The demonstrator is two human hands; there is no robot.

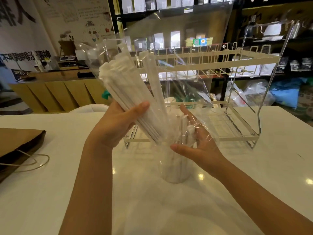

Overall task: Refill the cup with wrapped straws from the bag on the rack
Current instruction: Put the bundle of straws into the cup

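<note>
My left hand [116, 126] grips a thick bundle of white wrapped straws [125, 87], tilted up to the left, with its lower end pointing down at the clear cup [174, 168]. The cup stands on the white table in front of me, and a few straws are inside it. A clear plastic bag [186, 48] billows above and around the straws and drapes over my right hand [194, 143]. That hand is beside the cup's rim, fingers spread against the bag's film. Behind the cup stands the two-tier white wire rack [220, 56].
A brown paper bag [17, 143] with string handles lies at the table's left edge. The white table [67, 192] stretches around the cup. Beyond it are a wooden counter and dark shelves of packaged goods.
</note>
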